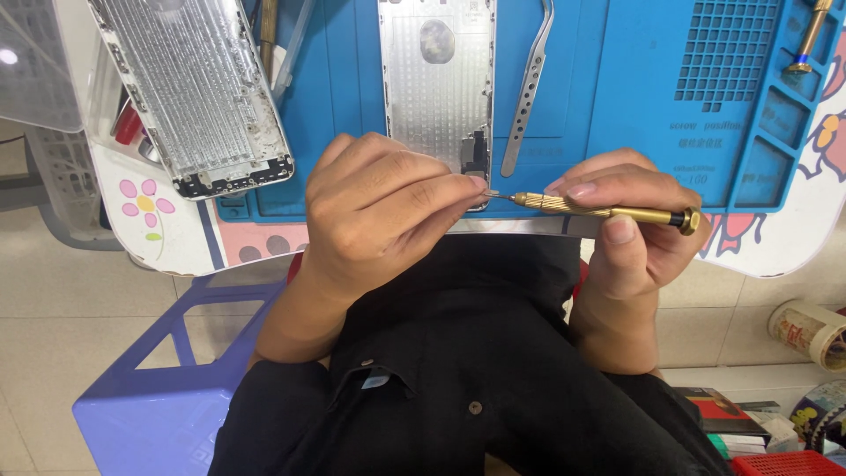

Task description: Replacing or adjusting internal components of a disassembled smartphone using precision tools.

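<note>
Pinching a gold screwdriver [608, 211] level at the table edge, right hand [630, 238]; left hand [379, 216] fingertips pressed together at its tip. Beyond: phone shell [438, 79] on blue mat [634, 88], tweezers [527, 88] beside; second shell [198, 88] far left.

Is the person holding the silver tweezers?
No, the tweezers lie untouched on the blue mat; the right hand holds a gold screwdriver.

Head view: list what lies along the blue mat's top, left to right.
Tilted silver phone housing → upright silver phone housing → steel tweezers → grid of small square pockets → second brass screwdriver at the right edge.
</note>
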